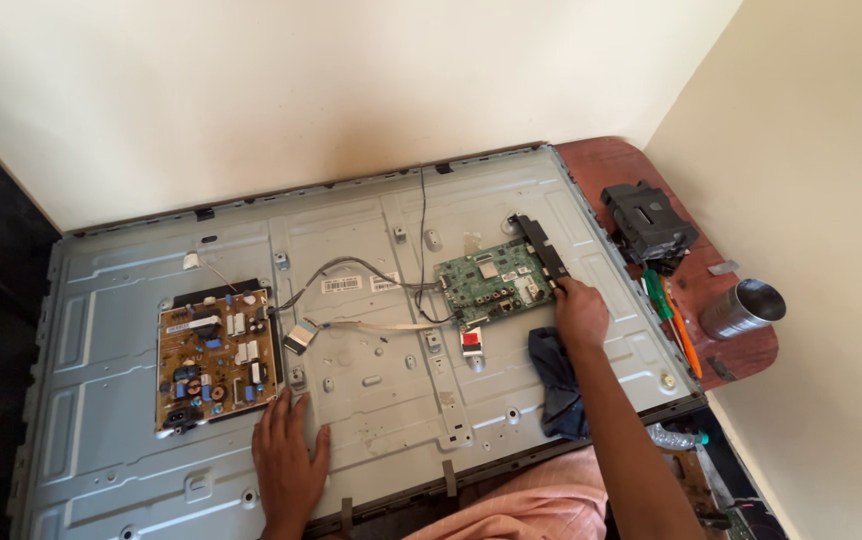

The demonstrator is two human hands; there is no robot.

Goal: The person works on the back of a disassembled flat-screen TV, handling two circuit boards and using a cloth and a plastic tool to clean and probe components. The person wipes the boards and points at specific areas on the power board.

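The green circuit board (496,280) sits on the right half of the grey metal back panel (111,350) of an opened flat screen, with a black connector strip (539,245) along its right edge; the right hand (581,312) rests at the board's lower right corner, fingertips touching that edge, fingers curled loosely and closed on nothing that I can make out (whether a small screw or tool hides under them cannot be told); the board is populated with small chips, a silver shield patch and white sockets, and thin dark wires (351,268) and a flat pale ribbon cable (371,325) run from its left side toward the tan power board (216,358) on the left half of the panel; in my judgement, working at that corner well means keeping the fingers on the board's rim rather than on its components, and lifting nothing while the cables are plugged in; the left hand (289,455) lies flat and spread on the panel just beside the power board's lower right corner, holding nothing, which steadies the sheet; a dark blue cloth (556,385) lies under the right forearm; beyond the panel's right edge, on a reddish-brown table (751,350), are a black plastic part (646,218), a green-handled screwdriver (659,295), an orange pen (686,340) and a steel cup (746,305).
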